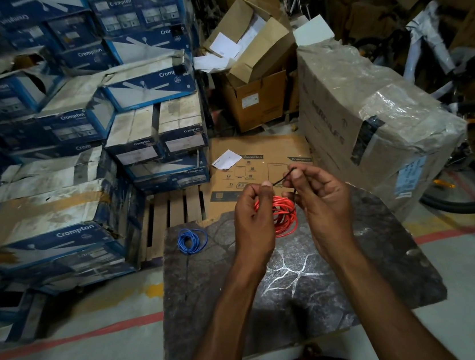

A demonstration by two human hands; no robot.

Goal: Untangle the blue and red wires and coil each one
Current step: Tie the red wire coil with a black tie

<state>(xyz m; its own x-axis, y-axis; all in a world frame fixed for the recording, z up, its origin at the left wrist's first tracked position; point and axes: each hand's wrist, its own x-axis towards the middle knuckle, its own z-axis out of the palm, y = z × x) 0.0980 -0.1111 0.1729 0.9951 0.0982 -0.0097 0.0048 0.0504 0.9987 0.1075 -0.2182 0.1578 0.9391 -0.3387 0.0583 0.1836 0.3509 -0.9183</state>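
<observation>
Blue wire (191, 240) sits coiled on the tabletop (361, 269), left of my hands, apart from them. Left hand (254, 216) clamps the red coil (284, 216); right hand (319, 196), just right of it, pinches a dark tie strand (282, 178). Binding step, I judge; next, wrap and cinch without loosening loops.

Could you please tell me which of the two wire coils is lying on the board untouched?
The blue coil, lying alone at the board's far left corner. The red coil is held between both hands.
</observation>
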